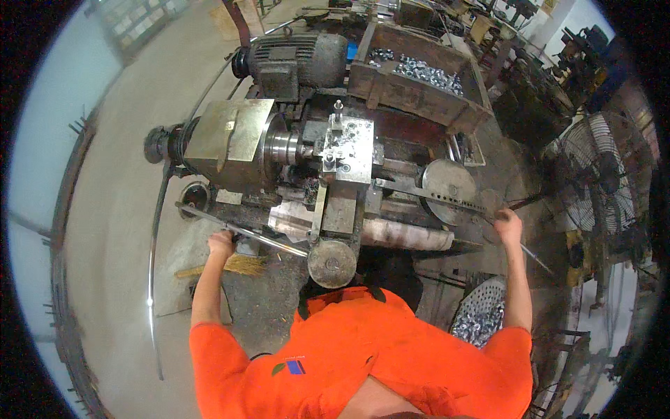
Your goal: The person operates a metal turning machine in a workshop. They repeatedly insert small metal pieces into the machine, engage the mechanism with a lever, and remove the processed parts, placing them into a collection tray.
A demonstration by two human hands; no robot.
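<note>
The person wears a bright orange short-sleeved shirt with a dark collar edge at the neck. A small blue and red patch with a green mark sits on the back of the left shoulder, well below the left hand [220, 242]. Both forearms are bare down to the left hand and the right hand [509, 225], with no gloves.

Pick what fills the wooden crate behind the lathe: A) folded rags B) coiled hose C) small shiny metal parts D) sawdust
C: the wooden crate behind the lathe holds a heap of small shiny metal parts, silvery and nut-like. Meanwhile the left hand is on a long lever bar and the right hand grips a handle at the machine's right end.
</note>
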